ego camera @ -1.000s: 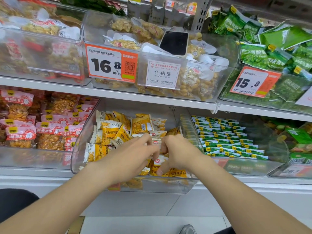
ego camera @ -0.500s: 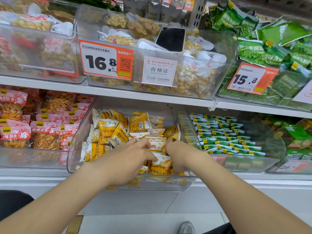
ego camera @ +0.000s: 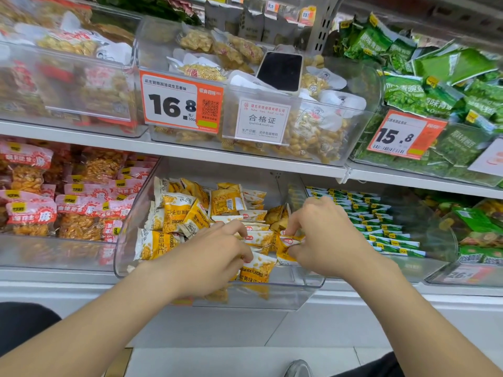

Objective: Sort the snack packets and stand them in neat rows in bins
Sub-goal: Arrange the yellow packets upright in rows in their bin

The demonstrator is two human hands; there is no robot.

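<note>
Both hands, left (ego camera: 217,254) and right (ego camera: 324,238), are pinching yellow packets (ego camera: 258,238); the loose pile (ego camera: 177,213) behind is probably threatening to topple onto the row.

White lower shelf (ego camera: 190,288), clear bin (ego camera: 130,240) of yellow packets (ego camera: 174,213)

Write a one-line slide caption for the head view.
Both hands, left and right, stand yellow snack packets upright in a clear bin on the lower shelf.
</note>
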